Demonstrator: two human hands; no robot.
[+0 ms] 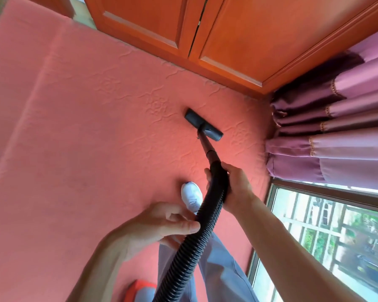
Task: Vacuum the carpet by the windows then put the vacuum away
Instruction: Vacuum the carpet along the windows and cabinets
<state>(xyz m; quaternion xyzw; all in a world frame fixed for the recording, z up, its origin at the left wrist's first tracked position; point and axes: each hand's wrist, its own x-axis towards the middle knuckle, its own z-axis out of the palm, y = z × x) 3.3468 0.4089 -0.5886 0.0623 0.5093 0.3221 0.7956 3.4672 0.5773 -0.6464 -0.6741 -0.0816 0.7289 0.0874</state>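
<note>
A black vacuum floor head lies flat on the salmon-pink embossed carpet, a short way from the wooden cabinet. A black wand runs from it back to a curved handle. My right hand grips that handle. The ribbed black hose runs down from the handle toward the bottom of the view. My left hand holds the hose lower down, thumb on top and fingers curled under it. The vacuum's body is out of view.
An orange wooden cabinet with two doors stands along the carpet's far edge. Purple curtains bunch in the corner at right. A window runs along the right. My white shoe and grey trouser leg are below the handle.
</note>
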